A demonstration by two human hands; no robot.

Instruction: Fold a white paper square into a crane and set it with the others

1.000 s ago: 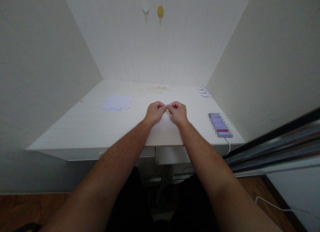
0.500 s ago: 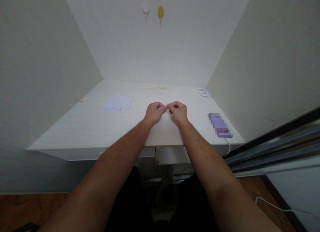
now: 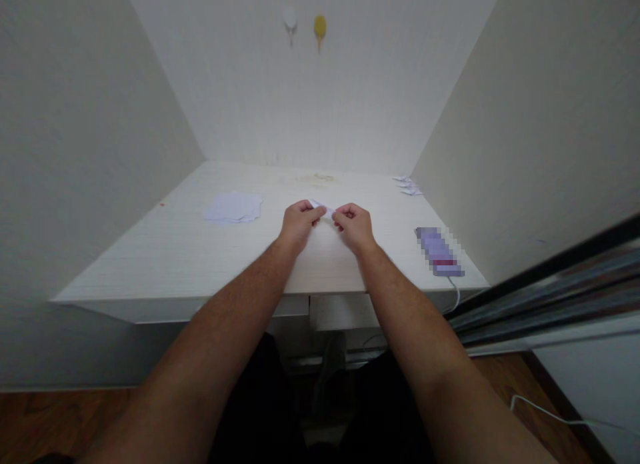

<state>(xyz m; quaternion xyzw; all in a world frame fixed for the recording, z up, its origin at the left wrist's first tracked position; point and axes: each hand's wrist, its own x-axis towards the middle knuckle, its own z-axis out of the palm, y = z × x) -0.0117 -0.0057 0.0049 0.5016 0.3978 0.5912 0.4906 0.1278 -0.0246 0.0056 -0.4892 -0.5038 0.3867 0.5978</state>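
Between my hands, over the middle of the white desk [image 3: 330, 264], is a small folded piece of white paper [image 3: 327, 211]. My left hand [image 3: 301, 222] pinches its left part between thumb and fingers. At the paper's right end, the fingertips of my right hand [image 3: 354, 223] are pressed together on it. Fingers cover much of the paper, so its full shape is hidden. Off to the left lies a loose stack of white paper sheets [image 3: 233, 207]. Several small folded paper pieces [image 3: 409, 186] rest by the right wall at the back.
A phone-like device [image 3: 439, 251], blurred out, lies near the desk's right edge with a white cable [image 3: 456, 296] running off the front. Two hooks, one white [image 3: 290, 19] and one yellow [image 3: 320, 27], are on the back wall. Panels enclose the desk left and right.
My left hand has shifted slightly left, away from my right hand. More of the folded paper now shows between them. My right hand is nearly where it was.
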